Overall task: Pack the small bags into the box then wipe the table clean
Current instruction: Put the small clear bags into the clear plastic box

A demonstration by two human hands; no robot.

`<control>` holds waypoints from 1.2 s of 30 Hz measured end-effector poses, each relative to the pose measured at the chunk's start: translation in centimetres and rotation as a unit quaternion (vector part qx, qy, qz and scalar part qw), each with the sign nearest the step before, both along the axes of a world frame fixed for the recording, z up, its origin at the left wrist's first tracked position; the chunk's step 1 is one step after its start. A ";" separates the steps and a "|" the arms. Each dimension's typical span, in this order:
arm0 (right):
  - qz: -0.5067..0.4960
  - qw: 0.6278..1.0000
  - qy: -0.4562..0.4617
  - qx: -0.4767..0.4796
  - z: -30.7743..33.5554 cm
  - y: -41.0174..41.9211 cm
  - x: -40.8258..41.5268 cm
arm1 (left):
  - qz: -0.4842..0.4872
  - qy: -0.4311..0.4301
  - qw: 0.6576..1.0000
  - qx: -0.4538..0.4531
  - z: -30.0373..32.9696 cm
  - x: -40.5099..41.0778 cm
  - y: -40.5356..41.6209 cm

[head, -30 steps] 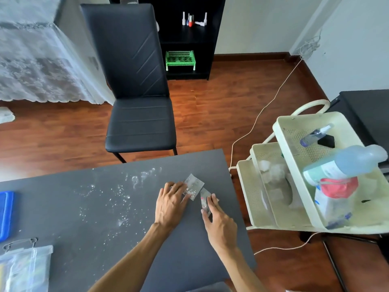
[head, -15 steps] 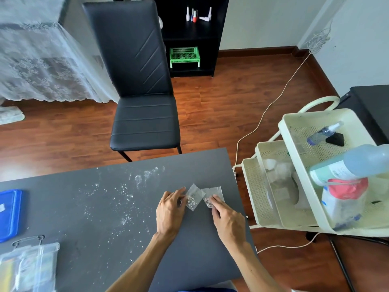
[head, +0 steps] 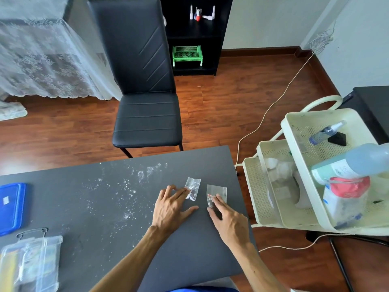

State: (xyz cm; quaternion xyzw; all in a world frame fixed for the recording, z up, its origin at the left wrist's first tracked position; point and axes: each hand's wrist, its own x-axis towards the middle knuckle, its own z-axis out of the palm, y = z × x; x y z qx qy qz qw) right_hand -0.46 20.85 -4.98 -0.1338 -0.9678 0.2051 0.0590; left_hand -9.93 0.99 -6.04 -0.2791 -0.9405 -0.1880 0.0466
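I see my left hand [head: 170, 209] lying flat on the grey desk [head: 88, 207], fingers spread wide, its fingertips touching the near edge of one small clear bag [head: 193, 187]. At three o'clock from it, my right hand [head: 228, 219] lies flat too, fingers straight, pressing the near end of a second small bag [head: 217, 192]. The two bags lie just beside each other near the desk's right edge, not touching. White specks [head: 126, 186] are scattered over the desk at ten o'clock from my left hand. A clear plastic box [head: 31, 262] sits at the desk's near left corner, at eight o'clock, with a blue lid [head: 11, 207] beyond it at the left edge. A cream cart [head: 294, 131] carrying bottles stands off the desk at three o'clock, and a black chair [head: 145, 119] at twelve.
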 end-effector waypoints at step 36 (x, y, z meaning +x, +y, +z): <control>0.311 0.931 0.147 -0.126 6.0 -16.0 -1.6 | 0.207 0.192 0.959 -0.011 7.2 11.7 -22.7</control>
